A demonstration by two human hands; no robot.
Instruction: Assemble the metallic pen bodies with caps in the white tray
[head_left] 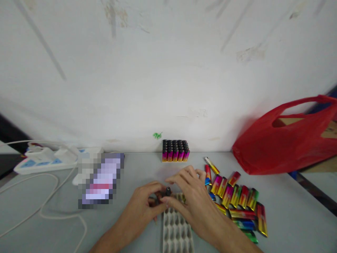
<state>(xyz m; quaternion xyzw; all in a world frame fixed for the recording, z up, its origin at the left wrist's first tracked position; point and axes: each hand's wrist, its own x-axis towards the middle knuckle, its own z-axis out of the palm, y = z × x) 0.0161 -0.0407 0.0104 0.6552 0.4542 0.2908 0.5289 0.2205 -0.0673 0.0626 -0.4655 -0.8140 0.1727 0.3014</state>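
A lighter with a black top (168, 190) stands upright over the far end of a pale moulded tray (178, 230) with rows of hollows. My left hand (144, 202) closes around the lighter from the left, its thumb and index finger bent against it; the lower part is hidden. From the right, my right hand (193, 196) arches over the tray with fingers spread, its thumb tip near the lighter's side. A yellowish piece shows partly under my right palm. Shiny loose lighters or lighter sleeves (228, 196) in red, yellow, green and blue lie just right of that hand.
Against the wall stands a block of black-topped pink lighters (175, 151). A red plastic bag (286, 140) sits at the right. To the left are a pixelated phone (104, 179), a white power strip (50, 160) with plugs, and a loose white cable (56, 179).
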